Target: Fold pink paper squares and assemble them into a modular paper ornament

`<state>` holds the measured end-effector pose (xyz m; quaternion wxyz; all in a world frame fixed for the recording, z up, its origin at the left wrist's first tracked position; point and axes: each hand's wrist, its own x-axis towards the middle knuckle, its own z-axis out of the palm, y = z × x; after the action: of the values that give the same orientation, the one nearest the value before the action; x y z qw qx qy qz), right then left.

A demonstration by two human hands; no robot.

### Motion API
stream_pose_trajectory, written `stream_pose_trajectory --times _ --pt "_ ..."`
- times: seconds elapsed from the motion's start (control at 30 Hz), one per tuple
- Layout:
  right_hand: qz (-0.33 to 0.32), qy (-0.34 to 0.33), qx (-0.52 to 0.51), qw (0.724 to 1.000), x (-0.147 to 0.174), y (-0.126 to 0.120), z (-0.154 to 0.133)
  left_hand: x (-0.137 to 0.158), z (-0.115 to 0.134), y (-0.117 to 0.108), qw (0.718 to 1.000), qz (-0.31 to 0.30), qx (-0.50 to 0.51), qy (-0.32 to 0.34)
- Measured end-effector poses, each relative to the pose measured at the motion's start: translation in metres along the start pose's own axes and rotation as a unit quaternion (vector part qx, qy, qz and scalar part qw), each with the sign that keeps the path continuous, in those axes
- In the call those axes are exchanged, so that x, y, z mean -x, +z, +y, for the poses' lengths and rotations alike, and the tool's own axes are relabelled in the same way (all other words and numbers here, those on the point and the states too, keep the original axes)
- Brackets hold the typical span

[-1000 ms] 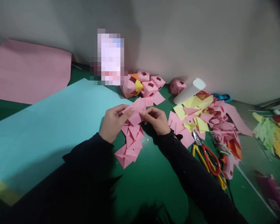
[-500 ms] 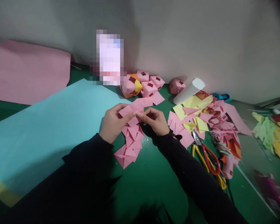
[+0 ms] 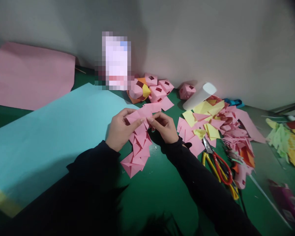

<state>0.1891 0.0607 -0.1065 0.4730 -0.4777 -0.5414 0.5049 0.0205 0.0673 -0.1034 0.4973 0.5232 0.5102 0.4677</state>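
Between my two hands is a pink paper piece [image 3: 138,115], part of a row of folded pink pieces. My left hand [image 3: 121,127] grips its left side, thumb on top. My right hand [image 3: 164,126] pinches the right edge between thumb and finger, close to the left thumb. Below the hands, the folded pink paper strip [image 3: 139,152] trails over the green table [image 3: 159,183]; whether its pieces are joined I cannot tell. Just beyond my fingers lie more flat pink pieces [image 3: 166,104].
Folded pink paper shapes [image 3: 157,93] stand by the wall, near a white bottle [image 3: 199,96]. To the right lie pink and yellow scraps [image 3: 212,131], red-handled scissors [image 3: 221,167] and yellow handles [image 3: 211,167]. Leftward are a light blue sheet [image 3: 64,131] and a pink sheet [image 3: 34,75].
My right fingertips have shifted slightly to the right along the pink paper, away from the left thumb. The left hand has hardly moved.
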Motion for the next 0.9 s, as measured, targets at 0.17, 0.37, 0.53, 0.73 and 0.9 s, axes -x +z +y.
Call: stream_pose_trajectory --times 0.17,0.37,0.53,0.73,0.9 --pt "-0.004 -0.011 -0.006 1.000 -0.0002 0.0000 0.0005 0.0012 0.0019 0.0005 1.000 -0.003 0.004 -0.005" --pt "0.022 -0.025 0.021 0.999 -0.0010 0.0005 0.0023 0.0024 0.0033 0.0008 1.000 -0.013 -0.008 -0.009" --pt "0.022 -0.018 0.031 0.999 -0.0006 0.0005 0.0024 0.0011 0.0024 0.0008 1.000 -0.021 0.018 -0.013" --pt "-0.036 -0.006 0.072 0.997 0.0017 0.0019 -0.0016 0.0007 0.0025 0.0003 1.000 0.006 -0.002 -0.019" --pt "-0.042 0.002 0.072 0.996 0.0030 0.0026 -0.0003 0.0016 0.0012 0.0003 1.000 0.014 0.000 -0.016"
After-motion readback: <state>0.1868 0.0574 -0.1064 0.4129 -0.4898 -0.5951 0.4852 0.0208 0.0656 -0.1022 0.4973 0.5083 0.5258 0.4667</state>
